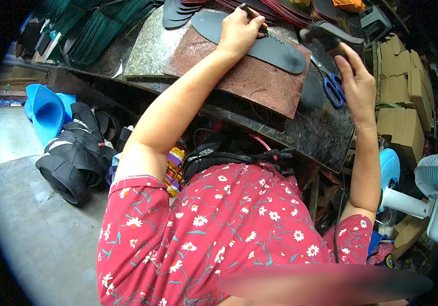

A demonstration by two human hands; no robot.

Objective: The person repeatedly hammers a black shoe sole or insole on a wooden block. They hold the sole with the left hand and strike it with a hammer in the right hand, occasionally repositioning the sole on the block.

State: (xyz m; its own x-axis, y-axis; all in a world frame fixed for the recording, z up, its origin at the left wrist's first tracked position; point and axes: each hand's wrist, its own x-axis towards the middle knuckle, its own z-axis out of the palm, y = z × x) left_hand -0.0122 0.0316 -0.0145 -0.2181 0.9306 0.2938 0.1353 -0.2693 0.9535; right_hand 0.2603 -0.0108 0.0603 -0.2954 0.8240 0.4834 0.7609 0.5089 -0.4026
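A black sole-shaped sheet [285,55] lies flat on a reddish-brown board [259,86], with a row of small marks along its upper edge. My left hand [239,33] rests on it, fingers closed round a dark, thin punch-like tool [247,8] whose lower end meets the sheet near those marks. To the right, my right hand [355,76] is raised and closed round the handle of a hammer [328,33]; its dark head is partly blurred. Beside that hand, scissors [334,91] with blue handles lie on the dark bench.
Stacked dark sole pieces [175,14] and red-edged strips [275,10] lie at the back. Bundled green strands [96,38] are at the far left. Cardboard boxes [401,127] and a fan [431,176] stand at the right. Black rolled sheets [71,158] sit on the floor at the left.
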